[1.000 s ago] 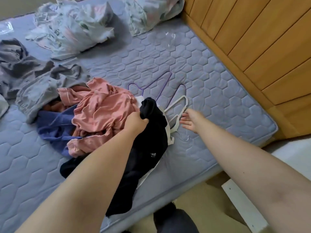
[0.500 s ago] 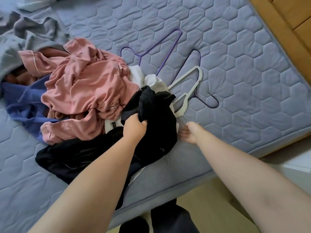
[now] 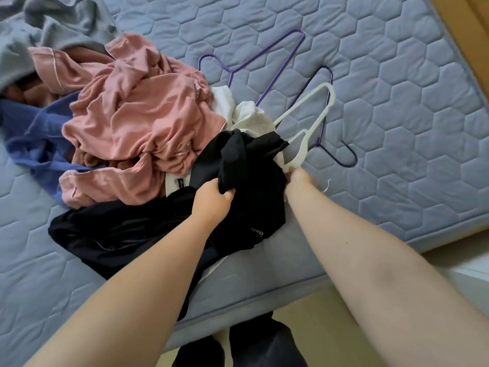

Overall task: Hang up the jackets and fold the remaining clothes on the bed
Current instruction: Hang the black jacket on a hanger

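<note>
Closest to me, my left hand [image 3: 211,201] has a fist full of the black jacket [image 3: 254,176]. The jacket lies at the near edge of the bed [image 3: 397,115], and part of it hangs over the side. I hold it bunched up, I think, so it can lift off the pile.

At 3 o'clock from that hand, my right hand [image 3: 297,178] looks closed round the neck of the white hanger [image 3: 300,152]. The hanger's little metal hook sticks out past my hand. My two hands are close but not touching. I think the hanger is held there so it can go inside the jacket.

At 10 o'clock from my left hand sits the pink heap [image 3: 137,120], on top of a blue thing [image 3: 29,133]. A white cloth [image 3: 251,116] peeks out at 12 o'clock.

Farther off, at 1 o'clock, two purple hangers [image 3: 267,51] lie flat, maybe for more jackets. Farthest, at 11 o'clock, the grey clothes [image 3: 47,25] lie crumpled.
</note>
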